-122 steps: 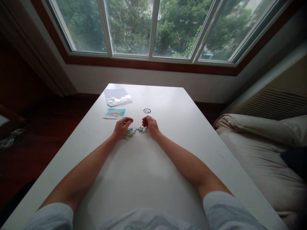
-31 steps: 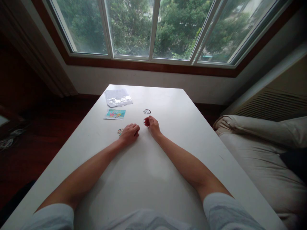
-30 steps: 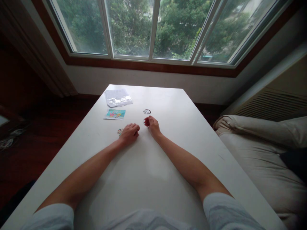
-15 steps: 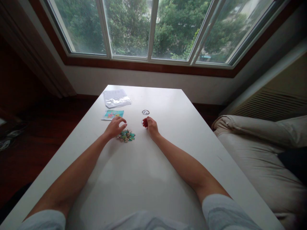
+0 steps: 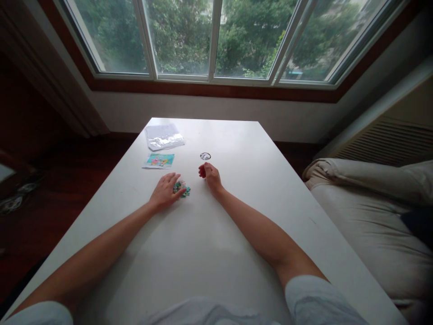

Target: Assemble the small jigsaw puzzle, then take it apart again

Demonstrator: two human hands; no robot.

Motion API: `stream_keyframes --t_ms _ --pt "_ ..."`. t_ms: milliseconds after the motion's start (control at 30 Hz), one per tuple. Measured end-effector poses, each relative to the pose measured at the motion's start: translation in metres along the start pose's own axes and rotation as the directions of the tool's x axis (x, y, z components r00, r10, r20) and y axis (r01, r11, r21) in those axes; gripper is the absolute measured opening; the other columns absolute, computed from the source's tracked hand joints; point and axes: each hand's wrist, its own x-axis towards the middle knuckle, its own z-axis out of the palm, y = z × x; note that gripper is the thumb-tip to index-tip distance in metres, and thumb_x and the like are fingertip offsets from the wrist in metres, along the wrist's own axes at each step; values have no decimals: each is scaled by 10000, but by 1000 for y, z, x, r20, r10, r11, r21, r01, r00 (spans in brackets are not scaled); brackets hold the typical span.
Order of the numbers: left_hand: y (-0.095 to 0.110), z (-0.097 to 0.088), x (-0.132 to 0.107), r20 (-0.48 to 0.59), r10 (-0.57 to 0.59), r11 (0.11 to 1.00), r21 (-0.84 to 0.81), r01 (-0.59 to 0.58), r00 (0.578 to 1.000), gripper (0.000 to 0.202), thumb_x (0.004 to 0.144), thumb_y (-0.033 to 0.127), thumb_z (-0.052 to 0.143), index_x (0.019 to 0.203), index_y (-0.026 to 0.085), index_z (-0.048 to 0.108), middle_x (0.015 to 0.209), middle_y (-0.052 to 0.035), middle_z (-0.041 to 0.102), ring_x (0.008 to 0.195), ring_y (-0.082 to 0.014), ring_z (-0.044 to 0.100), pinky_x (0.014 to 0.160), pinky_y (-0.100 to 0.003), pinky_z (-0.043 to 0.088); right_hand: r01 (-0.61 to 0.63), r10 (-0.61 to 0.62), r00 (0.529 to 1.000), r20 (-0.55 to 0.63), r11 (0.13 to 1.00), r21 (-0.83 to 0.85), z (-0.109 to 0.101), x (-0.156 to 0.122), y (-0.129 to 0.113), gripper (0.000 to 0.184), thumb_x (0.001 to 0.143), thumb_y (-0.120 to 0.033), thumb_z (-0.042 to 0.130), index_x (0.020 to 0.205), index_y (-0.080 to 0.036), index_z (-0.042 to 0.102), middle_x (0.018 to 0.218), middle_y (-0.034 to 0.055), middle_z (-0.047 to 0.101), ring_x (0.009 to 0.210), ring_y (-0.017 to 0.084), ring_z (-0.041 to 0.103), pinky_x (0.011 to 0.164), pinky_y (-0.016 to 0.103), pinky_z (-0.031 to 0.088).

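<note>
A small heap of coloured puzzle pieces point(image 5: 182, 188) lies on the white table point(image 5: 209, 243). My left hand point(image 5: 165, 192) lies flat over the heap's left side, fingers stretched out and touching the pieces. My right hand point(image 5: 210, 175) rests just right of the heap, its fingers curled in a pinch; whatever it holds is too small to make out. A small round clear lid or dish point(image 5: 205, 156) sits just beyond the right hand.
A small picture card point(image 5: 158, 160) lies beyond the left hand, and a clear plastic bag point(image 5: 164, 136) farther back. A cushioned seat point(image 5: 368, 212) borders the table's right side. Windows run along the far wall.
Half a second ago the left hand hovered left of the heap with fingers bent; now it lies flat on the pieces. The right hand has stayed almost still.
</note>
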Motion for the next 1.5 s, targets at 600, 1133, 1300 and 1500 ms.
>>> stream_keyframes --t_ms 600,1133,1300,1500 --pt "36 12 5 38 34 999 36 -35 999 484 992 491 470 1452 338 490 1564 -85 422 1452 -327 346 1206 -584 255 3 -3 1000 -5 1000 -23 1 -7 -8 624 879 -764 462 843 -167 641 727 39 645 598 105 563 580 233 454" --pt "47 24 30 -7 43 999 18 -43 999 476 991 419 480 1455 311 464 1517 -103 455 1402 -298 402 1205 -561 266 26 -27 995 -93 1000 -15 1 -11 -13 574 896 -716 457 790 -174 616 689 31 628 589 109 547 584 240 448" --pt "45 26 30 29 70 997 13 -71 997 428 1013 433 425 1426 350 502 1557 -78 428 1438 -321 363 1191 -614 250 47 -50 989 -137 999 -25 1 -13 -16 543 914 -678 454 774 -177 609 662 25 604 585 112 535 585 244 441" --pt "49 31 38 5 40 999 7 -40 999 394 1007 386 437 1382 295 517 1539 -100 444 1423 -316 370 1185 -595 256 43 -48 988 -145 998 -42 3 -13 -15 558 910 -692 447 772 -176 609 661 23 605 587 111 537 588 239 443"
